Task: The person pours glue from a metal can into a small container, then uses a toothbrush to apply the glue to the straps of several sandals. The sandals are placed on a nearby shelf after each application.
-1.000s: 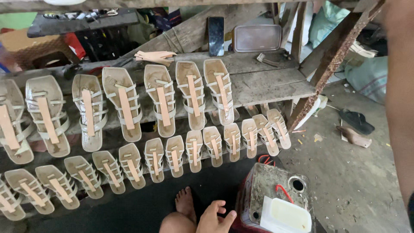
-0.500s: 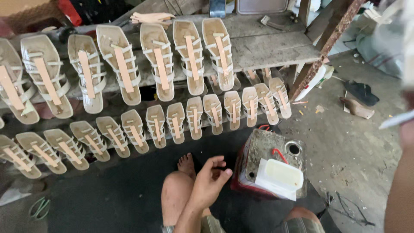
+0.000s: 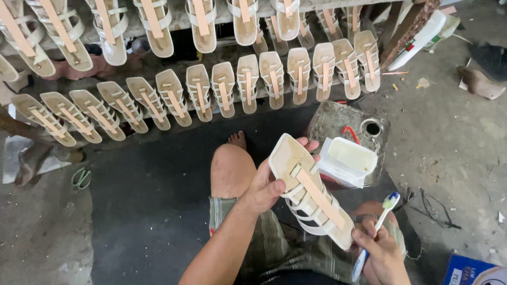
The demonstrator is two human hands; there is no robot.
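My left hand [image 3: 269, 182] grips a cream strappy sandal [image 3: 309, 192] with a tan centre strap, held over my lap with its toe pointing up and left. My right hand [image 3: 381, 252] holds a blue and white toothbrush [image 3: 376, 232] just right of the sandal's heel, bristles up. A cut-open white plastic container [image 3: 348, 158] rests on a dirty metal can [image 3: 338, 119] right beside the sandal. My bare knee [image 3: 229, 169] and foot [image 3: 237, 140] show below the hands.
Two rows of matching cream sandals [image 3: 248, 87] lean on a wooden rack across the top. Green scissors [image 3: 80, 178] lie on the floor at left. A white bottle [image 3: 420, 34] and a dark shoe [image 3: 478, 82] lie at upper right. A blue box [image 3: 467, 270] sits at lower right.
The view tilted down toward my lap. My left hand, empty before, now holds a sandal, and my right hand has come into view with a toothbrush.
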